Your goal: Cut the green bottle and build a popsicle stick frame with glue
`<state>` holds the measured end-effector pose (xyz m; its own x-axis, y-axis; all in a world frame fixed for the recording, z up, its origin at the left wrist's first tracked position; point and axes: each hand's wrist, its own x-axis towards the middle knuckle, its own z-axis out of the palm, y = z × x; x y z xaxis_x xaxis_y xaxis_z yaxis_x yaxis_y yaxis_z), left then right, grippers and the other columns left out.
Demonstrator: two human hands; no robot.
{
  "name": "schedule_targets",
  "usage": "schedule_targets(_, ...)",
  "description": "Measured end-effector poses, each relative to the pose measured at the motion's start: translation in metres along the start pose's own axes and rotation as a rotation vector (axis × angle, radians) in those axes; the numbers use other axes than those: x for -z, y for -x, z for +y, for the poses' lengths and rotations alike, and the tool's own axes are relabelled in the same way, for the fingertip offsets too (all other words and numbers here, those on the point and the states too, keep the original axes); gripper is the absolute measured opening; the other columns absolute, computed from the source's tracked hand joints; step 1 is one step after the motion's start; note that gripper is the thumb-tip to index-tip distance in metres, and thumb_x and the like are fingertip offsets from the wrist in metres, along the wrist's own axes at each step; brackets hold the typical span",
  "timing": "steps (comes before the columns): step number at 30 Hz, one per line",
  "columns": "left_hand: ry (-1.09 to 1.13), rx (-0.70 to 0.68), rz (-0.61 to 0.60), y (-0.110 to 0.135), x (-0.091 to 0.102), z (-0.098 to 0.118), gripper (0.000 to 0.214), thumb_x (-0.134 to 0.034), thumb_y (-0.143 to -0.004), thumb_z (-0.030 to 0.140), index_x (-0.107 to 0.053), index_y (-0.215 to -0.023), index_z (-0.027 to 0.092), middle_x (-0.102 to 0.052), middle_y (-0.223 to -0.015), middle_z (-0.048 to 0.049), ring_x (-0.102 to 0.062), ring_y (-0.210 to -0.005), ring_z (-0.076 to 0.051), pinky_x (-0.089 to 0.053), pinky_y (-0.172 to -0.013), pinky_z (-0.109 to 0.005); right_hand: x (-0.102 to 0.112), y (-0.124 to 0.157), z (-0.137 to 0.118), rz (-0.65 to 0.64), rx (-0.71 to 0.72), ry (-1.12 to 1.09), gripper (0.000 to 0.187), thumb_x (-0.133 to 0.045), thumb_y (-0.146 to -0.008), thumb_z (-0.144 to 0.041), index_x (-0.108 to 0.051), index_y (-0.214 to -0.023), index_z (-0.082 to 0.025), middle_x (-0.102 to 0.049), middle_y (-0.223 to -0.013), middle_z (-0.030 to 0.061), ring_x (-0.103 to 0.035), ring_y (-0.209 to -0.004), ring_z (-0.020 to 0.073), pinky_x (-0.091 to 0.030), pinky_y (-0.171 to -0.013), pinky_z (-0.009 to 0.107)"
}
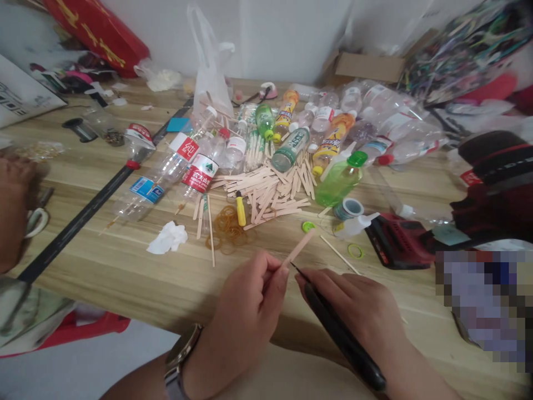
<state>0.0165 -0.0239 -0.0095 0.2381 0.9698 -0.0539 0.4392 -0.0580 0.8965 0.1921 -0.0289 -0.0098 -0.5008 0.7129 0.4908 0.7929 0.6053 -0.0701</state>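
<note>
While the table [125,272] spreads beyond both hands, bottles [291,147] and a stick pile [266,191] lie farther out from them. The left hand [250,311] pinches a stick [300,246] by its near end; the right hand [358,311] grips a black tool [341,333], its tip at that same end.

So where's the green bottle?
Head view, right of centre: the green bottle lies on the table beside the wooden stick pile, just above a tape roll.
</note>
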Motion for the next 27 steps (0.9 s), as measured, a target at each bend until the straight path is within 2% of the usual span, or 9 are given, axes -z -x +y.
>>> schedule_targets(5, -0.156, -0.069, 0.034, 0.001, 0.0, -0.001, 0.024, -0.041, -0.1, 0.034, -0.056, -0.086, 0.021, -0.069, -0.079, -0.0021, -0.063, -0.074, -0.02, -0.043, -0.064, -0.03, 0.005, 0.002, 0.004, -0.061, 0.025, 0.071, 0.046, -0.021, -0.106, -0.019, -0.06, -0.082, -0.017, -0.068, -0.066, 0.0018, -0.055, -0.045, 0.0122, -0.035, -0.045, 0.029)
schedule_targets(10, -0.492, -0.432, 0.121, -0.004, 0.0, -0.006, 0.026, -0.04, -0.099, 0.021, -0.058, -0.081, 0.018, -0.067, -0.066, -0.0024, -0.06, -0.059, -0.018, -0.039, -0.058, -0.031, 0.005, -0.001, 0.009, -0.088, 0.063, 0.081, 0.037, -0.031, -0.1, -0.013, -0.062, -0.081, -0.017, -0.069, -0.068, 0.0044, -0.056, -0.047, 0.0143, -0.034, -0.046, 0.031)
schedule_targets(12, -0.579, -0.614, 0.177, -0.01, 0.001, -0.013, 0.028, -0.038, -0.099, 0.015, -0.059, -0.08, 0.017, -0.067, -0.064, -0.0031, -0.059, -0.056, -0.018, -0.038, -0.057, -0.031, 0.002, -0.003, 0.009, -0.132, -0.042, -0.146, 0.039, -0.033, -0.102, -0.021, -0.062, -0.075, -0.018, -0.069, -0.065, 0.0041, -0.058, -0.045, 0.0141, -0.036, -0.044, 0.028)
schedule_targets(16, -0.648, -0.832, 0.204, -0.02, 0.002, -0.026, 0.03, -0.038, -0.098, 0.012, -0.06, -0.078, 0.017, -0.067, -0.063, -0.0025, -0.057, -0.055, -0.015, -0.035, -0.056, -0.031, -0.009, -0.003, 0.003, -0.453, -0.566, -0.949, 0.052, -0.03, -0.104, -0.047, -0.056, -0.068, -0.019, -0.066, -0.056, 0.0008, -0.057, -0.036, 0.0123, -0.039, -0.034, 0.022)
schedule_targets(18, -0.636, -0.799, 0.149, -0.022, 0.003, -0.027, 0.031, -0.036, -0.1, 0.015, -0.062, -0.081, 0.017, -0.067, -0.063, -0.0021, -0.057, -0.056, -0.015, -0.036, -0.057, -0.031, -0.014, -0.001, 0.003, -0.428, -0.609, -0.971, 0.053, -0.031, -0.103, -0.05, -0.056, -0.068, -0.018, -0.066, -0.057, 0.001, -0.057, -0.035, 0.0122, -0.038, -0.033, 0.022)
schedule_targets(21, -0.536, -0.558, 0.066, -0.021, 0.003, -0.021, 0.03, -0.037, -0.101, 0.022, -0.061, -0.085, 0.017, -0.069, -0.07, -0.0032, -0.061, -0.063, -0.017, -0.041, -0.061, -0.031, -0.016, 0.001, 0.01, -0.135, -0.248, -0.409, 0.047, -0.034, -0.105, -0.037, -0.063, -0.073, -0.017, -0.066, -0.06, 0.0029, -0.058, -0.041, 0.0131, -0.037, -0.039, 0.025)
schedule_targets(24, -0.503, -0.386, 0.012, -0.02, 0.003, -0.014, 0.026, -0.04, -0.1, 0.025, -0.06, -0.084, 0.018, -0.069, -0.073, -0.0035, -0.063, -0.065, -0.018, -0.041, -0.059, -0.03, -0.013, 0.0, 0.017, -0.06, 0.026, -0.044, 0.046, -0.03, -0.105, -0.024, -0.066, -0.078, -0.015, -0.066, -0.06, 0.0046, -0.057, -0.042, 0.0154, -0.035, -0.042, 0.03)
schedule_targets(25, -0.544, -0.401, 0.018, -0.02, 0.004, -0.012, 0.027, -0.039, -0.1, 0.023, -0.06, -0.083, 0.018, -0.069, -0.072, -0.0038, -0.062, -0.064, -0.019, -0.04, -0.059, -0.031, -0.012, -0.002, 0.017, -0.072, 0.007, -0.076, 0.045, -0.031, -0.104, -0.024, -0.066, -0.076, -0.015, -0.065, -0.059, 0.0041, -0.056, -0.042, 0.015, -0.036, -0.042, 0.029)
schedule_targets(27, -0.649, -0.537, 0.068, -0.02, 0.004, -0.013, 0.03, -0.038, -0.099, 0.017, -0.06, -0.079, 0.017, -0.066, -0.066, -0.004, -0.06, -0.06, -0.019, -0.038, -0.059, -0.032, -0.011, -0.006, 0.013, -0.118, -0.186, -0.348, 0.044, -0.038, -0.103, -0.032, -0.063, -0.069, -0.017, -0.063, -0.055, 0.002, -0.056, -0.04, 0.0128, -0.037, -0.039, 0.025)
